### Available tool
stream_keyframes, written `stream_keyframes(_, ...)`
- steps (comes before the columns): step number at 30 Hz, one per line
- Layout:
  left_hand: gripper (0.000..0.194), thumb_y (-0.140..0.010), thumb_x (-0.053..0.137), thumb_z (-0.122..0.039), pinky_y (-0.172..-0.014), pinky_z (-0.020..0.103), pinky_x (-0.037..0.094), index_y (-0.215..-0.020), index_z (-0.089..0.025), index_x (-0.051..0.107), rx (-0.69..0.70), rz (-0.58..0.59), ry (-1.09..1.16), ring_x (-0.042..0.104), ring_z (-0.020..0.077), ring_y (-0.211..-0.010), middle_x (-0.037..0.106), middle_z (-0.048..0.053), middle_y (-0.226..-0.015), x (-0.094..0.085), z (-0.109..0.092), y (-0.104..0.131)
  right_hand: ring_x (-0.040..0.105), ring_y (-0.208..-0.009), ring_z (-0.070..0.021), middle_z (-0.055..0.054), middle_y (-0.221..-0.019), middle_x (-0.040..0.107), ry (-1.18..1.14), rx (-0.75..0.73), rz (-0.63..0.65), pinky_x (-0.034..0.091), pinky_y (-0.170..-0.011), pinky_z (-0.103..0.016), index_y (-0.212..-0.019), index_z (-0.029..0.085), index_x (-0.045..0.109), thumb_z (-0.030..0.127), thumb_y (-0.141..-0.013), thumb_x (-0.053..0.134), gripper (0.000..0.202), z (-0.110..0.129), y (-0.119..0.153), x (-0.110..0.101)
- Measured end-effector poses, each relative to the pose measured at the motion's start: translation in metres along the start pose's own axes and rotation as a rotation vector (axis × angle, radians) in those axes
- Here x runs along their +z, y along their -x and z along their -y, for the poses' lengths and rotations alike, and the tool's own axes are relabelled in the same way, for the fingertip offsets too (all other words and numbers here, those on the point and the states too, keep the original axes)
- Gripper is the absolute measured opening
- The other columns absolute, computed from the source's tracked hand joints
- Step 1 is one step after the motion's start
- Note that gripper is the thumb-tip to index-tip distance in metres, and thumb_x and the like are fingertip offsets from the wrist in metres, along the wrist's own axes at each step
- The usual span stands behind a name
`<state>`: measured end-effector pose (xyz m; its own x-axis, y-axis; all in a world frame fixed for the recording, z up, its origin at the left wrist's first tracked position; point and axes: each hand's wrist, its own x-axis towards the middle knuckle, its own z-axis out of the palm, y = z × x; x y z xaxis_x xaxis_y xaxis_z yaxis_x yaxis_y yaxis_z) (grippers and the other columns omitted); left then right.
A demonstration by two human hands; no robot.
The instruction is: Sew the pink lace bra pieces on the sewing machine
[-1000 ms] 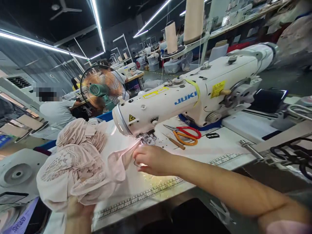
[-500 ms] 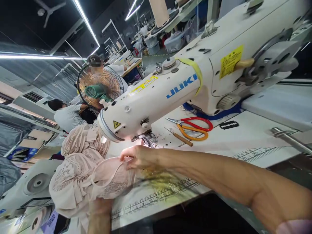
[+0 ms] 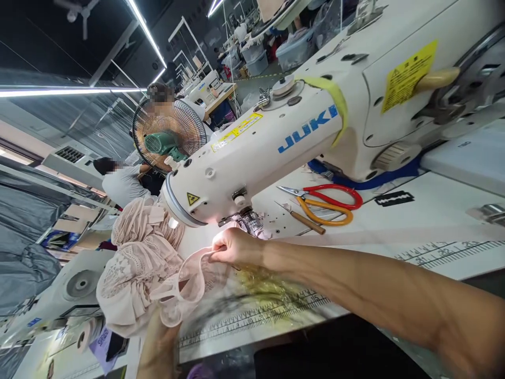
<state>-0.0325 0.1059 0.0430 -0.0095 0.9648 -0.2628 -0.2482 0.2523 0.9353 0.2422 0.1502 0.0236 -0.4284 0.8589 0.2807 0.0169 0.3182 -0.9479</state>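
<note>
Several bkgd bins (image 3: 294, 55), contents unclear; R hand (image 3: 239, 246) pinches pink garment (image 3: 192, 262)

Bare hands (image 3: 235, 247), bare right forearm (image 3: 355, 284), bare left forearm (image 3: 158, 350)

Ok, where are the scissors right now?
In the head view, right of centre, the scissors lie on the white tabletop, between the wooden-handled tool and the black razor blade.

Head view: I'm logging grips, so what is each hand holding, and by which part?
The right hand pinches the garment by its narrow edge. The left hand's fingers are hidden, so its hold cannot be told.
</note>
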Motion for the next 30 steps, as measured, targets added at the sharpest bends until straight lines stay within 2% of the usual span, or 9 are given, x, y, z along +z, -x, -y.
stream_keyframes(4,0.052,-0.055,0.082,-0.01,-0.098,0.046,0.055,-0.105,-0.022,0.076,-0.005,-0.025,-0.058,0.063,0.038,-0.116,0.078,0.008,-0.103,0.007,-0.001,0.002,0.053,-0.067,-0.0126,0.004,-0.069,0.057,0.0,0.037,-0.079,0.033,-0.06,-0.023,-0.073,0.017,0.057,0.02,-0.075,0.077,0.02,0.003,0.002,0.004)
stream_keyframes(9,0.051,-0.055,0.086,-0.013,-0.085,0.037,0.062,-0.103,-0.025,0.075,0.014,-0.051,-0.032,0.07,0.0334,-0.104,0.078,0.006,-0.103,0.005,0.003,-0.002,0.065,-0.088,-0.0196,-0.003,-0.09,0.071,-0.032,0.051,-0.072,0.042,-0.069,-0.024,-0.1,0.018,0.061,0.023,-0.073,0.078,0.032,0.004,0.003,0.005)
stream_keyframes(13,0.054,-0.057,0.085,-0.01,-0.075,0.03,0.063,-0.106,-0.026,0.073,0.024,-0.102,-0.053,0.073,0.0288,-0.096,0.079,0.003,-0.097,-0.006,0.01,-0.007,0.066,-0.087,-0.0198,-0.001,-0.091,0.074,-0.027,0.057,-0.054,0.041,-0.069,-0.025,-0.089,0.019,0.068,0.017,-0.073,0.074,0.018,0.008,0.005,0.004)
stream_keyframes(17,0.055,-0.058,0.086,-0.01,-0.078,0.027,0.062,-0.109,-0.027,0.072,0.056,-0.104,-0.09,0.074,0.0243,-0.092,0.079,0.002,-0.096,-0.006,0.011,-0.003,0.066,-0.08,-0.0177,0.001,-0.085,0.074,-0.04,0.064,-0.046,0.042,-0.066,-0.025,-0.089,0.02,0.072,0.017,-0.071,0.074,0.018,0.009,0.005,0.004)
stream_keyframes(21,0.058,-0.055,0.089,-0.012,-0.086,0.032,0.061,-0.109,-0.025,0.073,0.025,-0.066,-0.103,0.073,0.0273,-0.096,0.078,0.004,-0.097,-0.001,0.005,0.002,0.068,-0.088,-0.0187,0.001,-0.091,0.076,-0.107,0.054,-0.003,0.046,-0.073,-0.025,-0.096,0.021,0.076,0.017,-0.071,0.075,0.025,0.005,0.002,0.006)
stream_keyframes(26,0.056,-0.056,0.089,-0.016,-0.091,0.037,0.059,-0.11,-0.022,0.073,0.024,-0.094,-0.193,0.07,0.03,-0.103,0.078,0.008,-0.101,-0.002,0.001,0.006,0.067,-0.078,-0.017,0.001,-0.08,0.074,-0.154,0.045,-0.016,0.045,-0.069,-0.024,-0.087,0.019,0.079,0.02,-0.071,0.077,0.016,-0.001,0.0,0.009)
stream_keyframes(30,0.057,-0.049,0.09,-0.011,-0.091,0.038,0.057,-0.104,-0.02,0.074,-0.044,-0.108,-0.304,0.069,0.0316,-0.107,0.077,0.01,-0.1,0.0,-0.006,0.009,0.067,-0.078,-0.0163,0.001,-0.081,0.075,-0.161,0.041,-0.025,0.044,-0.068,-0.023,-0.085,0.019,0.079,0.021,-0.072,0.077,0.014,0.0,0.002,0.009)
